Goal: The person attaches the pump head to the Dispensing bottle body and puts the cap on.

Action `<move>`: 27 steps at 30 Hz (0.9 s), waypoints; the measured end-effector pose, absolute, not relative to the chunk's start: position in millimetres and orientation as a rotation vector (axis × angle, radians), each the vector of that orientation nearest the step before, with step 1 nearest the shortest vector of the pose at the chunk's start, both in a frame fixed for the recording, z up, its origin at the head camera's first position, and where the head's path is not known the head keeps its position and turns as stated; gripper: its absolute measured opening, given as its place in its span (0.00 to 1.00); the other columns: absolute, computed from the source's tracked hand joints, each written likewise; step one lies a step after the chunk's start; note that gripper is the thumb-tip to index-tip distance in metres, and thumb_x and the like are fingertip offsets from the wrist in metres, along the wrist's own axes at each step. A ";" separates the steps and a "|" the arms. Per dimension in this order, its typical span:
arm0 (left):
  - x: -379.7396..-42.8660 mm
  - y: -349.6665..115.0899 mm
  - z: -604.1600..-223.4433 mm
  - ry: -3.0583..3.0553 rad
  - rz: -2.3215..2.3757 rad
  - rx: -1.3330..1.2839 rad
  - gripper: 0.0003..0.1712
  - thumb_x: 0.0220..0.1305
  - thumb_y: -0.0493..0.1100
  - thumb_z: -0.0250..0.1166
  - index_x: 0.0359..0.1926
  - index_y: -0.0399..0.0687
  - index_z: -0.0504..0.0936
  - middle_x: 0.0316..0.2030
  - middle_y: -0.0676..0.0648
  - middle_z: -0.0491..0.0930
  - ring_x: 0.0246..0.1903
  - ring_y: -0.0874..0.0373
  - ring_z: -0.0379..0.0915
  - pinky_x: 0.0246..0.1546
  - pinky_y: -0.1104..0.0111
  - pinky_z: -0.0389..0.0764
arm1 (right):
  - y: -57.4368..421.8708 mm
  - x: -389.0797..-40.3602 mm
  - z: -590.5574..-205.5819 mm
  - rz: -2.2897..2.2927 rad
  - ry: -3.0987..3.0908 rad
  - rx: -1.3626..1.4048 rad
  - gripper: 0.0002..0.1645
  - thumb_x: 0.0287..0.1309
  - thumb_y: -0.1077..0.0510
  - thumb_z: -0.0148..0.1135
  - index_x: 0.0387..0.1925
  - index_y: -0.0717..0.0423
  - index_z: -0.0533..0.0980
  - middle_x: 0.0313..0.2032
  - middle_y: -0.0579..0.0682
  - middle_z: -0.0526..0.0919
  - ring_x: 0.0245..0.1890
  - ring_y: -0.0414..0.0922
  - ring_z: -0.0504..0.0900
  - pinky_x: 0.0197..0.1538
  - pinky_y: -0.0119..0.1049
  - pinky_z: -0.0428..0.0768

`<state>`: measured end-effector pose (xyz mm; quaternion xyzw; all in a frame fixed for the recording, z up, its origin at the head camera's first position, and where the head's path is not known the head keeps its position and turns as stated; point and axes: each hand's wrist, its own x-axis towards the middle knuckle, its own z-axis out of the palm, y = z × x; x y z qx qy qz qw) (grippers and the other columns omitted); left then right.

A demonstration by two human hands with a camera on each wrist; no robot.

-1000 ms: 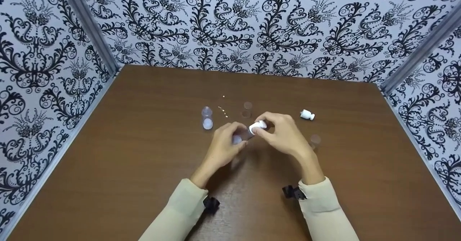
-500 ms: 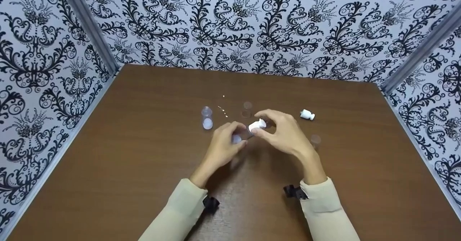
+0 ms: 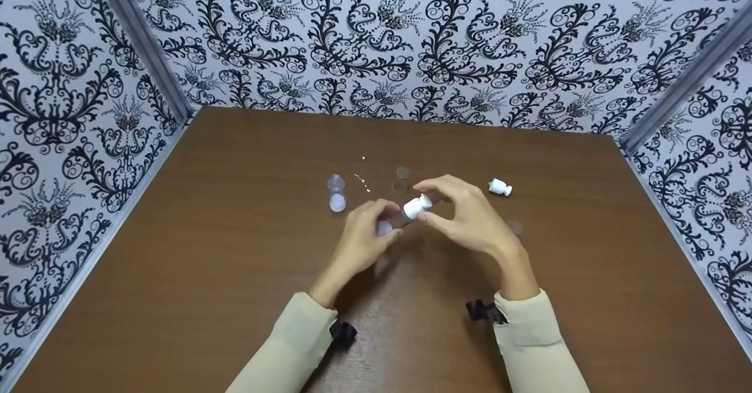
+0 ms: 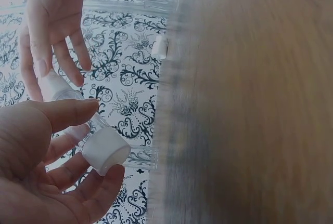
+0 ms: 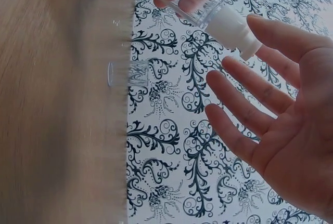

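Observation:
My left hand (image 3: 364,231) grips a small clear bottle (image 5: 195,7), tilted with its white pump top (image 5: 234,29) toward the right. In the left wrist view the bottle's white base (image 4: 106,150) shows between the left thumb and fingers. Around the pump top my right hand (image 3: 473,217) is spread, its fingers nearly straight. The right thumb tip lies right at the white collar in the right wrist view, while the other fingers stand apart from the pump's lower side.
Left of the hands stands another clear bottle (image 3: 336,192) with a white base. Beyond them are a clear cap (image 3: 402,179) and small white drops (image 3: 362,181) on the brown table (image 3: 247,252). A white pump top (image 3: 500,187) and another clear cap (image 3: 515,227) are at right.
My right hand has loosened from the pump top, its thumb and fingers spreading apart, and the wrist has shifted slightly right. The left hand and bottle have hardly moved.

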<state>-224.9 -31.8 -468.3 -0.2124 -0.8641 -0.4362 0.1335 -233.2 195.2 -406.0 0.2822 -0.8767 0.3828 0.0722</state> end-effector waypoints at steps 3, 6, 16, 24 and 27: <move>-224.3 -32.6 -468.3 -2.521 -1.259 -0.603 0.20 0.58 0.36 0.80 0.51 0.42 0.86 0.44 0.44 0.87 0.46 0.49 0.83 0.51 0.55 0.81 | 194.7 -233.7 -406.3 1.134 -2.633 0.883 0.25 0.62 0.59 0.77 0.60 0.50 0.82 0.49 0.43 0.85 0.49 0.39 0.84 0.60 0.44 0.82; -224.2 -33.2 -467.2 -2.526 -1.267 -0.593 0.21 0.58 0.36 0.80 0.52 0.43 0.86 0.44 0.44 0.87 0.46 0.48 0.83 0.51 0.55 0.81 | 194.0 -234.9 -406.1 1.108 -2.621 0.913 0.24 0.62 0.60 0.78 0.59 0.49 0.83 0.49 0.42 0.85 0.49 0.39 0.84 0.58 0.42 0.82; -223.3 -32.5 -467.2 -2.521 -1.284 -0.613 0.21 0.58 0.36 0.80 0.52 0.43 0.86 0.44 0.45 0.87 0.46 0.49 0.83 0.51 0.56 0.81 | 194.7 -234.5 -408.5 1.069 -2.602 0.959 0.22 0.60 0.63 0.78 0.55 0.50 0.85 0.49 0.42 0.86 0.49 0.40 0.82 0.58 0.41 0.81; -223.8 -31.7 -466.0 -2.522 -1.292 -0.625 0.21 0.59 0.36 0.79 0.52 0.42 0.85 0.45 0.45 0.87 0.47 0.49 0.83 0.52 0.55 0.81 | 194.9 -236.6 -409.8 1.020 -2.608 0.975 0.17 0.62 0.64 0.76 0.53 0.52 0.86 0.47 0.42 0.88 0.49 0.40 0.83 0.57 0.41 0.80; -223.9 -31.8 -466.8 -2.516 -1.281 -0.626 0.21 0.58 0.35 0.80 0.52 0.42 0.85 0.45 0.44 0.87 0.47 0.49 0.83 0.52 0.55 0.81 | 194.2 -236.8 -410.8 1.025 -2.619 0.968 0.16 0.64 0.63 0.75 0.52 0.53 0.86 0.47 0.42 0.88 0.48 0.40 0.83 0.57 0.42 0.81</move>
